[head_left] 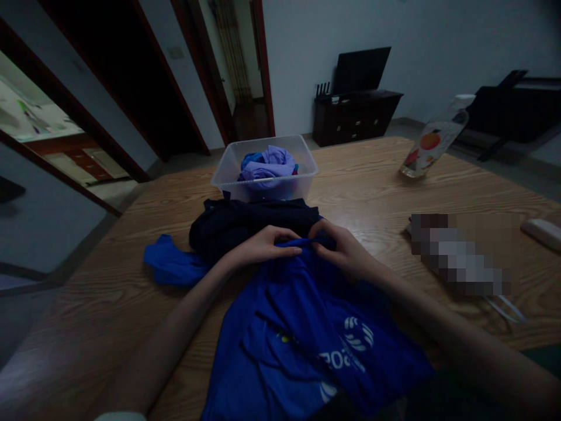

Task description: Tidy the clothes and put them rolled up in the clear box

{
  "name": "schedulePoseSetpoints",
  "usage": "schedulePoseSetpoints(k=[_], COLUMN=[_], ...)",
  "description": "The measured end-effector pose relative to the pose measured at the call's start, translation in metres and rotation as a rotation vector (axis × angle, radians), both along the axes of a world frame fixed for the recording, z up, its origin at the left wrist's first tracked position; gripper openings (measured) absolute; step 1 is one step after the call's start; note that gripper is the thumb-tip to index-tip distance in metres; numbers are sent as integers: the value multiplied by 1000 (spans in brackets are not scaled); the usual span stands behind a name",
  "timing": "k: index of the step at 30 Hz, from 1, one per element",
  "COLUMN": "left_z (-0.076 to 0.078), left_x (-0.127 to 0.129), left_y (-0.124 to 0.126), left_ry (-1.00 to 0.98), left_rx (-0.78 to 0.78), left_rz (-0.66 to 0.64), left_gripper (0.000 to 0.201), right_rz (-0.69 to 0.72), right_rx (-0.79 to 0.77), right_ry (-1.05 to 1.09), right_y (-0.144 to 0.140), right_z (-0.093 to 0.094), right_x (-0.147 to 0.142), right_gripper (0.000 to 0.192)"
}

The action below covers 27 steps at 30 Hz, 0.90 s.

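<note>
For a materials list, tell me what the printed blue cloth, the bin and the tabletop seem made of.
Blue cloth: thin fabric, maybe synthetic, faint sheen; soft folds. Bin: likely plastic, cloudy finish; its walls look translucent. Tabletop: wood or wood-look laminate, slightly glossy; grain and pale glare show.

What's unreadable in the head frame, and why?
All head view:
Blue garment: near end cut off by bottom edge; folds break up its white lettering.
Plastic bin: lower contents covered by purple cloth.
Pixelated item: masking hides what it is.
Pale object: cut off by right edge.
</note>
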State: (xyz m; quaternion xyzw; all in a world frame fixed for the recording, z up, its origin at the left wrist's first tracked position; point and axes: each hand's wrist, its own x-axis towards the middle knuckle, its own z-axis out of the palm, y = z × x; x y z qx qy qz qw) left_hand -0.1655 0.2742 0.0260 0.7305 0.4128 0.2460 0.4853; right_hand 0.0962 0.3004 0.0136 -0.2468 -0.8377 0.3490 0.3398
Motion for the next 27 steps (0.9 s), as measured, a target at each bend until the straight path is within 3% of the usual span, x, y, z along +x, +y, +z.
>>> schedulePoseSetpoints(k=[11, 22, 27], left_z=[4, 0, -1], left_x=[3, 2, 2], left_y=[-2, -2, -2], left_ry=[11, -20, -22], left_rx=[-30, -46, -45], left_rz=[15, 11, 19], left_gripper=[45, 41, 45], right_rz=[38, 6, 24], right_rx=[152, 9, 26], right_ry=[11, -100, -84], right_y=[1, -2, 0], right_z=[-4, -2, -2], right_x=[-2, -1, -1], right_gripper=[19, 18, 12])
